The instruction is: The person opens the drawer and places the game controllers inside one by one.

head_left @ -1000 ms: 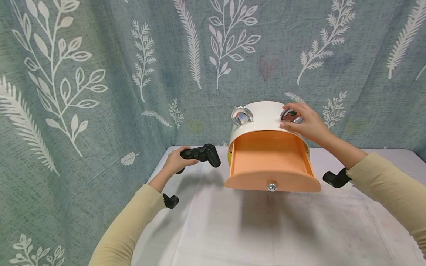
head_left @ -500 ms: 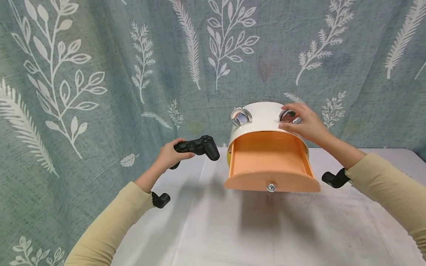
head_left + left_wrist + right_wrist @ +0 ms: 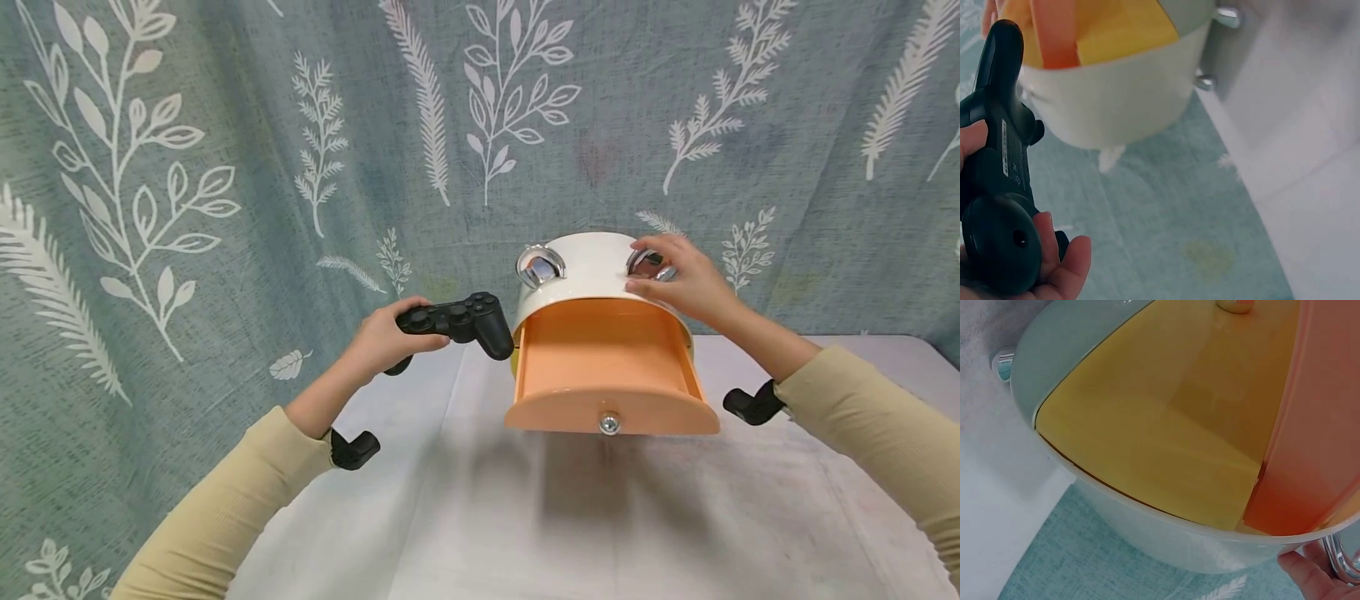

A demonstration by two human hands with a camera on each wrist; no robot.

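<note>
My left hand (image 3: pixel 378 340) grips a black game controller (image 3: pixel 468 321) by one handle, held above the table left of a white rounded drawer box (image 3: pixel 592 258). The controller's far handle appears right beside the box's left side. In the left wrist view, the controller (image 3: pixel 1000 150) shows its underside label. My right hand (image 3: pixel 686 275) holds the box's right chrome eye-shaped ornament (image 3: pixel 647 263), thumb and fingers around it. An orange drawer (image 3: pixel 555 410) with a chrome knob (image 3: pixel 609 423) is pulled out, its inside bare. Below it, a yellow drawer (image 3: pixel 1147 412) sits closed.
A second chrome ornament (image 3: pixel 540 268) is on the box's upper left. A green lower section (image 3: pixel 1072 350) and chrome feet (image 3: pixel 1205 82) support the box. White cloth covers the table (image 3: pixel 480 533); a patterned blue-green curtain (image 3: pixel 375 125) hangs behind and at left.
My left hand has raised the controller, first drifting left, then back right toward the box, while its forearm swung left. The right hand and the drawer have stayed nearly still.
</note>
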